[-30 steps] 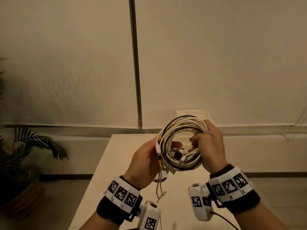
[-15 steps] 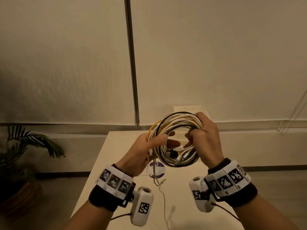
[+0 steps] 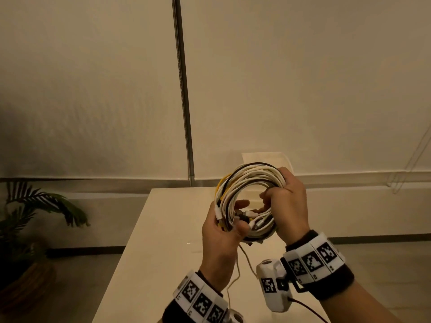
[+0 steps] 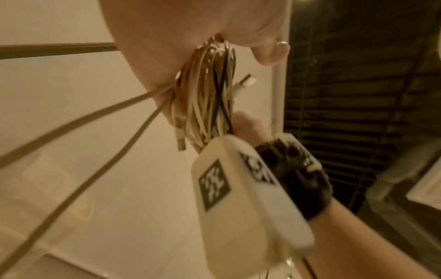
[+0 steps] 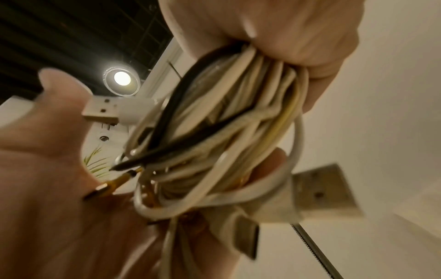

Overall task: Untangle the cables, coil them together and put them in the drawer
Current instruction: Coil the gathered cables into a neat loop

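Holding above the pale table [image 3: 163, 229], both hands keep the coil of cables [image 3: 247, 197] raised in the air, well clear of the tabletop; no drawer can be made out in any view.

Right hand [image 3: 291, 206]: fingers curled round the coil's right side, clamping all the turns in one bundle. Judged purpose: this is the anchor grip that keeps the loops from springing apart.

Left hand [image 3: 221, 231]: cups the lower left of the coil, thumb and fingers curled over the strands where the plugs gather. Probably placed there to trap loose ends against the ring.

Coil itself: mostly white turns, one black, one yellow strand toward the left-hand side.

Below the left-hand grip, two thin tails [image 3: 242, 259] hang toward the table, not yet wound in. Judgement: coiling nearly done; tails remain.

Smallest: a white USB plug [image 5: 114, 110] juts out beside the left palm, another USB plug [image 5: 322, 190] under the right-hand grip.
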A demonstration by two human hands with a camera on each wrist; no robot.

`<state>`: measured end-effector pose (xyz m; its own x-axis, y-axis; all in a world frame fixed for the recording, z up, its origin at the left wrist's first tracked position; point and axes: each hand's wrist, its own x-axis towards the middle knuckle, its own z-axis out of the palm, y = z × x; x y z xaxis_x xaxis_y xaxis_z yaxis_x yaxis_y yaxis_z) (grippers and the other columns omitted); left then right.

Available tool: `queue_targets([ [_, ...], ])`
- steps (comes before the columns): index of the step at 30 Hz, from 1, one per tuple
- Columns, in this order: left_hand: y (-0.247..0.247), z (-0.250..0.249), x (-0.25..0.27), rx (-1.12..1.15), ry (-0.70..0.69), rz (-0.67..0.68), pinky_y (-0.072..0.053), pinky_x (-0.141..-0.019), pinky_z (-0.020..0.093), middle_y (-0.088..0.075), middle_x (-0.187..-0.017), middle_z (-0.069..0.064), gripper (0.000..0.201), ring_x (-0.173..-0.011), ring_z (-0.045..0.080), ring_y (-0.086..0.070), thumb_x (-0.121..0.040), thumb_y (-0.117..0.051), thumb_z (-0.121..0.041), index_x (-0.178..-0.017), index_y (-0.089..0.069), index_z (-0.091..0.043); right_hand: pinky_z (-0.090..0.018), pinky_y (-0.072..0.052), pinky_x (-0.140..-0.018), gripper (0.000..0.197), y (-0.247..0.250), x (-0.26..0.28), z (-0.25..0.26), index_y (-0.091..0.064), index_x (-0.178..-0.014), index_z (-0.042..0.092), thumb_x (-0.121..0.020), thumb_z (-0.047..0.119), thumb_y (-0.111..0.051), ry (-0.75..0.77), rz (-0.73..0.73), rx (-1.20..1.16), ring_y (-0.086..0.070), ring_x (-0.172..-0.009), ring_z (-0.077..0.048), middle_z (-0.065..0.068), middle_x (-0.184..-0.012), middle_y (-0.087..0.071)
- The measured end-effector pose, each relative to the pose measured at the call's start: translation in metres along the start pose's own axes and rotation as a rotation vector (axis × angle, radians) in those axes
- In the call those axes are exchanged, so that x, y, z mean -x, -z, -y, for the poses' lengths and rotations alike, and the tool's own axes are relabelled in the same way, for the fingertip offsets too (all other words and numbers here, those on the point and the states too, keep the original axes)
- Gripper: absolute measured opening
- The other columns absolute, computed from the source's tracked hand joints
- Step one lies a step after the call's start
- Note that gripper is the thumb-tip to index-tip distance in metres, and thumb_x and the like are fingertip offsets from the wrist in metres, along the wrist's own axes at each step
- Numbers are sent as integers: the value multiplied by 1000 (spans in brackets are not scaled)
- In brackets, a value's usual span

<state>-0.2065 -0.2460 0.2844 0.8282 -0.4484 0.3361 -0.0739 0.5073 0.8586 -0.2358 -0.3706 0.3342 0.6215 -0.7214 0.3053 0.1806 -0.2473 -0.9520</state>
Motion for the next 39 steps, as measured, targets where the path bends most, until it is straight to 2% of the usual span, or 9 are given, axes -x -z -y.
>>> queue_targets([
  [3,-7,2,2,44,-40,-75,-57,-85,50,-69,-109,16,97,-104,39,-67,-48,-89,-59,-123,-53,-8,-38,-44,-53,27,-3,3,-1,-59,-77,8,-59,-10,-50,-60,-24,-64,-50,-60,-26,-8,-66,-55],
  [10,-8,5,3,-2,-214,-30,-53,-96,46,-58,-130,18,118,-119,36,-59,-48,-94,-37,-144,-31,-7,-33,-39,-51,32,-9,17,1,-59,-88,-1,-68,-19,-41,-246,-142,-289,-45,-60,-24,-10,-66,-50],
  [16,-6,-6,-12,-56,-223,-264,-51,-100,47,-64,-126,1,97,-115,17,-63,-60,-86,-17,-144,-39,-26,-35,-52,-66,42,-18,44,-4,-63,-94,20,-77,-16,-49,-152,-69,-319,-59,-76,-23,-2,-80,-66],
  [19,2,-20,-18,-77,-253,-155,-53,-96,49,-64,-126,5,100,-111,22,-65,-65,-89,-15,-146,-35,-37,-44,-55,-81,44,-8,55,-5,-62,-103,31,-82,-8,-58,-94,48,-301,-65,-92,-30,-6,-96,-68],
  [22,13,-37,-21,-164,-301,-20,-55,-91,31,-69,-118,2,77,-106,17,-67,-70,-85,-15,-138,-49,-20,-38,-56,-86,43,15,60,1,-58,-114,32,-78,16,-74,-66,294,-198,-67,-98,-23,-5,-104,-69],
  [25,25,-53,-24,-247,-278,103,-52,-88,22,-72,-110,-5,60,-101,11,-68,-71,-81,-15,-125,-58,-22,-21,-55,-83,81,39,49,18,-45,-129,35,-59,37,-83,-55,482,-55,-65,-106,-9,4,-119,-65],
  [29,28,-57,-31,-390,-231,242,-51,-89,26,-72,-108,-3,54,-101,14,-68,-73,-81,-8,-121,-61,-25,-24,-44,-96,109,45,19,51,-19,-144,42,-57,49,-84,278,515,502,-47,-122,0,16,-136,-41],
  [34,20,-51,-27,-383,-231,287,-52,-90,26,-72,-110,0,49,-105,18,-68,-79,-74,2,-121,-61,-19,-24,-52,-84,74,20,10,60,-35,-138,32,-77,9,-70,221,705,587,-61,-103,-7,11,-118,-58],
  [39,27,-48,-24,-410,-160,358,-52,-94,31,-71,-114,3,47,-109,20,-67,-80,-77,-8,-124,-61,-15,-23,-51,-74,57,15,9,46,-43,-133,28,-83,17,-68,192,751,616,-63,-84,-4,10,-104,-63],
])
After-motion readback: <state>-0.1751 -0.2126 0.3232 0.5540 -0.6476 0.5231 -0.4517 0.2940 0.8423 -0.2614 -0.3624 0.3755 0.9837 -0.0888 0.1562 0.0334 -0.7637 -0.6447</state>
